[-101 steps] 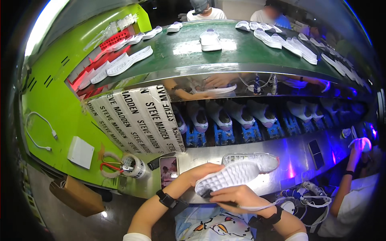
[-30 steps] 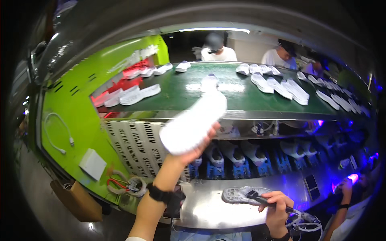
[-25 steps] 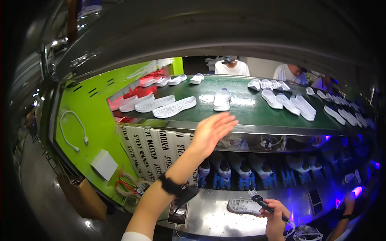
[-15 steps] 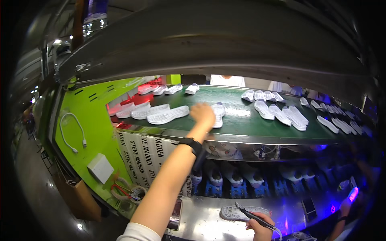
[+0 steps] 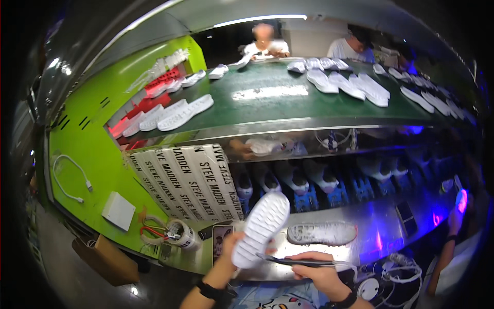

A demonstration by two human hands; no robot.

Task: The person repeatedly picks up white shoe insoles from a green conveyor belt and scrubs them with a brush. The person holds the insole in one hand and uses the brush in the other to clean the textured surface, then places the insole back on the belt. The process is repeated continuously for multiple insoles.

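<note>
My left hand (image 5: 226, 257) grips a white shoe sole (image 5: 265, 221) by its side, above the near edge of the metal bench. The sole stands tilted, its ribbed tread in view. My right hand (image 5: 320, 272) holds a slim black pen-shaped tool (image 5: 303, 262) with a white cable; its tip is close to the sole's lower end, and I cannot tell if it touches. Beyond that hand, a second sole (image 5: 321, 234), grey-white with a darker rim, lies flat on the bench.
A green conveyor belt (image 5: 247, 110) carries several white soles. Shoes on blue supports (image 5: 303, 201) fill the shelf below. At left are a roll of tape with scissors (image 5: 170, 234), a white box (image 5: 119, 211) and a phone (image 5: 221, 239). Cables (image 5: 404, 273) lie at right. Other people work nearby.
My left hand was reaching to a sole on the belt; it has drawn back toward me with a sole in it. My right hand has brought the tool near that sole. The view has shifted.
</note>
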